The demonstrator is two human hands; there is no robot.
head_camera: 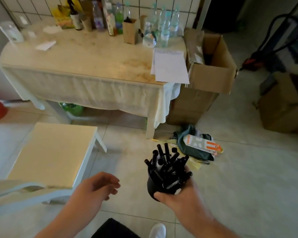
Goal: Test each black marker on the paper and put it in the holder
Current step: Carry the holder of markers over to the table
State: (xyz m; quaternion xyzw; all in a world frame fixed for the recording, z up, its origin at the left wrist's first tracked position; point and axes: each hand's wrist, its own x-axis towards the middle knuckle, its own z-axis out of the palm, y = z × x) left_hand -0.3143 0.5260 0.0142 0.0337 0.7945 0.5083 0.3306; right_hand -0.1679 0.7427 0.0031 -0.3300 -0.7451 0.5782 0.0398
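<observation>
Black markers (169, 162) stand crowded in the black holder (155, 186), gripped by the right hand (177, 194) above the floor, left hand (96, 186) loose and empty; judged a carrying step, next requiring delivery to the far counter (86, 57) beside the paper (169, 66).

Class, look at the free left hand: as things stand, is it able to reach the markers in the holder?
Probably yes. The left hand is open and empty, beside the holder gripped by the right hand; the markers stick up uncovered, with nothing between.
</observation>
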